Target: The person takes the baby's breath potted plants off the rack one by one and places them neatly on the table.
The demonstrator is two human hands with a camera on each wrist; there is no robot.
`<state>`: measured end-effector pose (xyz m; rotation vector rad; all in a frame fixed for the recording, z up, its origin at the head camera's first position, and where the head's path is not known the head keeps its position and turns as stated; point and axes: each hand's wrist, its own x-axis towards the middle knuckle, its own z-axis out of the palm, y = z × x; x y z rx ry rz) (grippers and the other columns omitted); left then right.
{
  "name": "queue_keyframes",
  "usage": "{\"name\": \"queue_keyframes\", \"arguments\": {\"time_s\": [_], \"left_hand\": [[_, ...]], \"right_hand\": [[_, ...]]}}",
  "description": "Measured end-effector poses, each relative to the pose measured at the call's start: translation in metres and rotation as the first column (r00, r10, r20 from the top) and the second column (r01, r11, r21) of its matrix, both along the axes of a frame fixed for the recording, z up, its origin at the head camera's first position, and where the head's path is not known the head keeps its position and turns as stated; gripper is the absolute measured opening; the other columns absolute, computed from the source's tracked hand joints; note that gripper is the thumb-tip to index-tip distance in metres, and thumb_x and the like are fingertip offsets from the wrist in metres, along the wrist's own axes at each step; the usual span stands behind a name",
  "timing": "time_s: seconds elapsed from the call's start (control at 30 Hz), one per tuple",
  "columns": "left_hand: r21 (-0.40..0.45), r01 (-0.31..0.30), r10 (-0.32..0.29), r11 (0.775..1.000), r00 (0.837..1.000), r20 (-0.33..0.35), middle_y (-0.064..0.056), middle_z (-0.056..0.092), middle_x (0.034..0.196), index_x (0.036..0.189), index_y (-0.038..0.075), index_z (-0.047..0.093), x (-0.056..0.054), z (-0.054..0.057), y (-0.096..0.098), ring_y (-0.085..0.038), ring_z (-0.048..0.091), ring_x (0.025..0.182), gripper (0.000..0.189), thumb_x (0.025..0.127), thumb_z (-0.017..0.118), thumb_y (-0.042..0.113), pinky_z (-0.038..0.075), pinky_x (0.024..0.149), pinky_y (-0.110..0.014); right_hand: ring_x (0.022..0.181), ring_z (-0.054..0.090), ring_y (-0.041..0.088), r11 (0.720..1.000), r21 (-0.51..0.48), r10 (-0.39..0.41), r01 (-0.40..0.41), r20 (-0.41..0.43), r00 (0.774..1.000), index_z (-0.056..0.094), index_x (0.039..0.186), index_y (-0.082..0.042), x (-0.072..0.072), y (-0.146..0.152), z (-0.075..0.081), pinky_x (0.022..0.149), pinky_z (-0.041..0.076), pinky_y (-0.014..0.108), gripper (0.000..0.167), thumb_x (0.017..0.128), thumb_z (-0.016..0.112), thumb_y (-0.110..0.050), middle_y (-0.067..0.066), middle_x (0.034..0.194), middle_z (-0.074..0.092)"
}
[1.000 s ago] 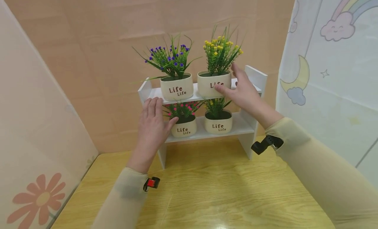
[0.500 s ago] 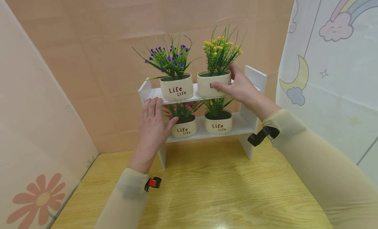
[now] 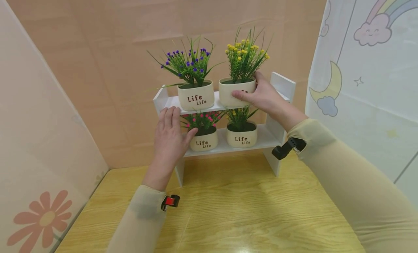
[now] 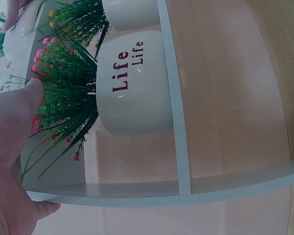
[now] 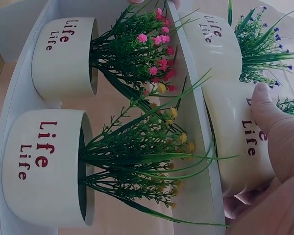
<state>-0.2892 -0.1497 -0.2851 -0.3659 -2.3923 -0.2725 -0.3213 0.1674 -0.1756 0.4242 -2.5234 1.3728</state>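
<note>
In the head view, my right hand (image 3: pixel 261 95) grips a cream pot (image 3: pixel 228 92) with yellow flowers on the upper shelf. The thumb lies across the pot's front lettering and the fingers pass behind its right side. My left hand (image 3: pixel 169 144) rests on the left end of the white shelf unit (image 3: pixel 271 137), fingers laid over the upper board and thumb spread toward the pink flowers. Left of the gripped pot stands a pot with purple flowers (image 3: pixel 196 97). In the right wrist view, the gripped pot (image 5: pixel 230 132) sits close against the upper board.
On the lower board stand a pink-flowered pot (image 3: pixel 202 141) and another yellow-flowered pot (image 3: pixel 241 137). The shelf unit stands on a wooden table (image 3: pixel 222 202). A peach cloth backdrop (image 3: pixel 130 64) hangs behind, with patterned cloth (image 3: pixel 365 82) on the right and a pale panel (image 3: pixel 42 118) on the left.
My right hand has moved in to the left; its thumb has slid further across the pot's front and its fingers have gone behind it. The left hand has stayed in place.
</note>
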Motion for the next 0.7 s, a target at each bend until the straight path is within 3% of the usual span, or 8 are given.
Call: {"name": "queue_keyframes", "arguments": {"time_s": [0.53, 0.7], "left_hand": [[0.01, -0.002, 0.003, 1.0, 1.0, -0.029, -0.022, 0.032, 0.166, 0.162, -0.001, 0.03, -0.0022, 0.0011, 0.0004, -0.041, 0.018, 0.163, 0.089, 0.105, 0.073, 0.052, 0.02, 0.134, -0.05], [0.008, -0.008, 0.008, 1.0, 1.0, -0.011, -0.021, 0.032, 0.166, 0.162, 0.0, 0.03, -0.0019, 0.0001, 0.0012, -0.04, 0.018, 0.162, 0.09, 0.105, 0.073, 0.053, 0.021, 0.134, -0.051]], "right_hand": [[0.138, 0.055, 0.033, 0.999, -0.022, -0.029, 0.029, 0.01, 1.0, 0.017, 0.174, -0.008, -0.0007, -0.0041, 0.0015, 0.12, 0.043, 0.053, 0.118, 0.092, 0.088, -0.055, 0.018, 0.158, 0.053], [0.138, 0.055, 0.033, 0.999, -0.037, -0.036, 0.036, 0.01, 0.999, 0.019, 0.174, -0.007, -0.0019, -0.0052, 0.0, 0.12, 0.042, 0.053, 0.118, 0.091, 0.09, -0.053, 0.018, 0.157, 0.054]]}}
